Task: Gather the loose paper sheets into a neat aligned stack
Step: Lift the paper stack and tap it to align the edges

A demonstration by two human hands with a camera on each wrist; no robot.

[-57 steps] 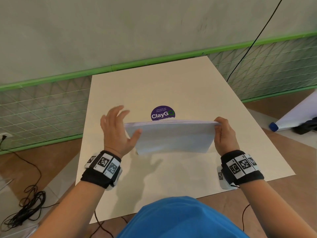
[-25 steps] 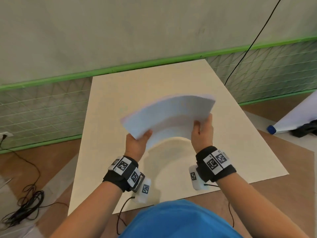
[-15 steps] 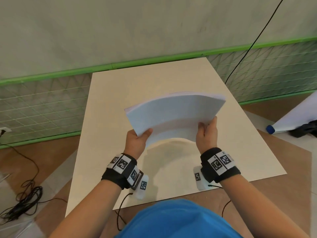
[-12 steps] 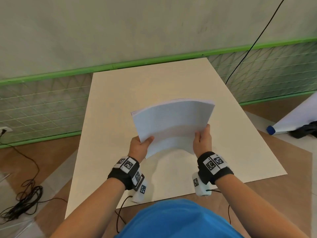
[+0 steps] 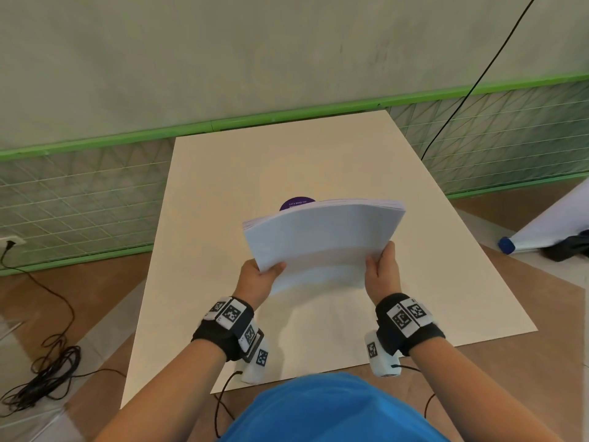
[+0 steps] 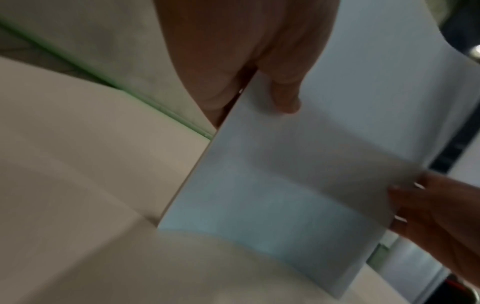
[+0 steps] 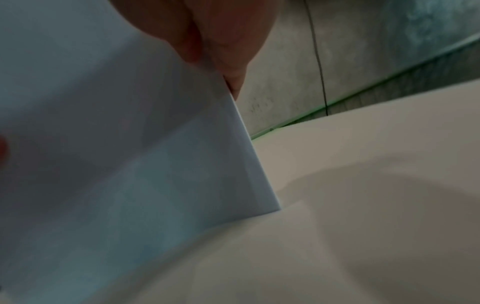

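A thick stack of white paper sheets [image 5: 325, 237] is held in the air above the cream board [image 5: 223, 193], arched upward across its width. My left hand [image 5: 259, 277] grips its near-left corner, thumb on top. My right hand [image 5: 381, 269] grips the near-right corner the same way. The far edge of the stack shows slightly fanned sheets. In the left wrist view my fingers [image 6: 283, 90] lie under the paper stack [image 6: 285, 174]. In the right wrist view the paper stack [image 7: 116, 164] fills the left side, its lower corner close to the board [image 7: 363, 205].
A purple round sticker [image 5: 294, 202] on the board peeks out behind the stack. Green mesh fencing [image 5: 79, 199] runs behind the board. Black cables [image 5: 41, 371] lie on the floor at left. A rolled white sheet with a blue cap [image 5: 506, 245] lies at right.
Both hands shifted from the stack's side ends to its near corners and raised it off the board. Since half a second ago the stack has moved slightly nearer, uncovering the sticker.
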